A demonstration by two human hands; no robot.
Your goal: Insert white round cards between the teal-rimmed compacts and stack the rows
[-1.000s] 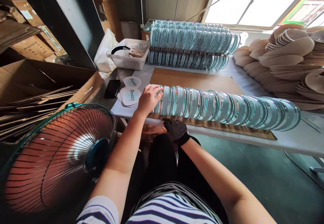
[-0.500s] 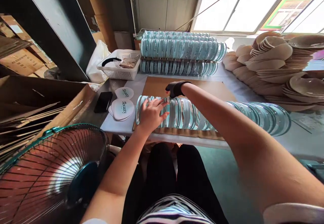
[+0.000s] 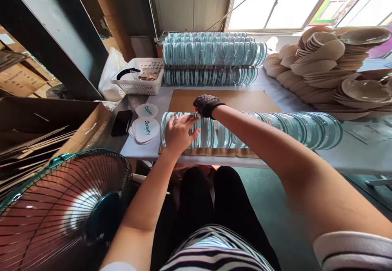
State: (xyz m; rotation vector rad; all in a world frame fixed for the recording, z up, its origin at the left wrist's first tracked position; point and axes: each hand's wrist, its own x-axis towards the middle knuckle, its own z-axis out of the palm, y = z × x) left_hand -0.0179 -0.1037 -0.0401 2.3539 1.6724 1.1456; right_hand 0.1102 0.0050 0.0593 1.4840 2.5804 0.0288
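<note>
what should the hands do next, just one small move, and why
Probably close the gloved right hand gently on the near row of clear round pieces: it sits at the row's far edge, while the bare left hand lies on the row close beside it, likely able to steady it. Whether the right fingertips grip is hidden.

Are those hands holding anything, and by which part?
The left hand lies on the row of clear pieces, near its left end; the right hand is at its far edge. Whether either grips cannot be told.

The front row of discs lies on cardboard, before the stacked rows.
</note>
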